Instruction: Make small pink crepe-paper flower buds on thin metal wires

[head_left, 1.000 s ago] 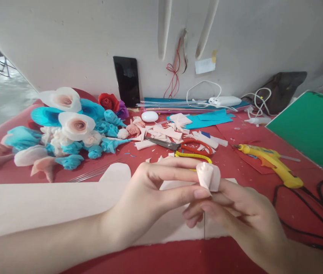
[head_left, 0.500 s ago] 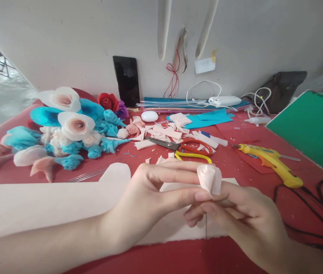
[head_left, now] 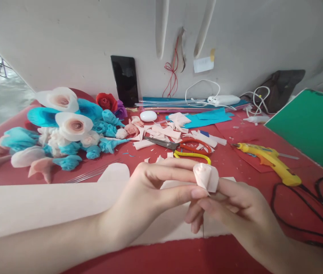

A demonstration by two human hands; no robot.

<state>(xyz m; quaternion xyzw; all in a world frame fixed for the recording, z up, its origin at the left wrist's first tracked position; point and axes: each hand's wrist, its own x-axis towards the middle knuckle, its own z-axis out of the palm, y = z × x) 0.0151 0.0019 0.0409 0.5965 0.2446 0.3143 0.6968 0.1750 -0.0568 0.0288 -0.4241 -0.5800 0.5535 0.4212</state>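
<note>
A small pale pink paper rosebud (head_left: pixel 205 177) is held upright between my two hands. My left hand (head_left: pixel 161 186) pinches its side between thumb and fingers. My right hand (head_left: pixel 232 205) grips the bud's base from the right, its thumb and forefinger pressed close under the petals. Below the fingers a thin wire stem (head_left: pixel 203 230) sticks down. Under both hands lies a wide strip of pale pink crepe paper (head_left: pixel 50 209). Scissors (head_left: pixel 184 146) with red and yellow handles rest just beyond, their blades pointing left.
Finished paper flowers (head_left: pixel 76 125) are heaped at the left. Pink paper scraps (head_left: pixel 167 131) lie around the scissors. A yellow glue gun (head_left: pixel 272 161) with a black cord is at the right, near a green board (head_left: pixel 309 129). A phone (head_left: pixel 125 82) leans against the wall.
The rosebud has turned slightly in my fingers, and both hands still hold it. The lower fingers of my right hand have shifted a little downward. The whole view has slid slightly.
</note>
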